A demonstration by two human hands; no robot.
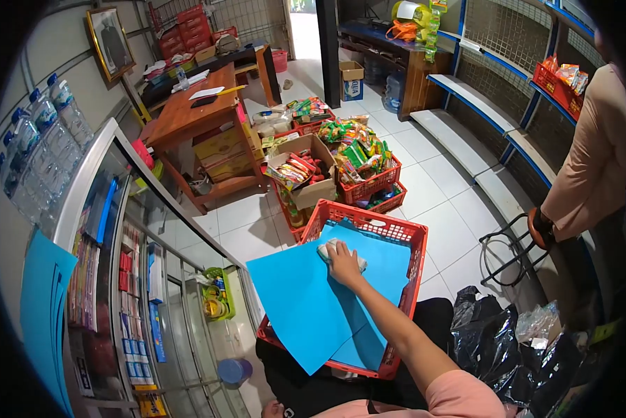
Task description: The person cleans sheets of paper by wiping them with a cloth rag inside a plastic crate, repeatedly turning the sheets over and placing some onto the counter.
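My right hand [343, 266] presses a crumpled pale cloth [362, 263] onto a light-blue sheet [292, 279]. Its fingers are bent over the cloth. This sheet lies slanted across the red plastic crate [419, 268], with its left part sticking out past the rim. More blue sheeting [386, 279] lines the crate beneath it. At the bottom edge a small piece of what may be my left hand [272, 409] shows, cut off by the frame. Its fingers cannot be made out.
A glass display case [111, 139] stands left, with water bottles [45, 139] and more blue sheets [45, 292]. Ahead are crates of packaged snacks [369, 184] and a wooden desk [188, 115]. Black plastic bags [494, 331] lie right, near a stool [536, 233] and another person's sleeve [595, 146].
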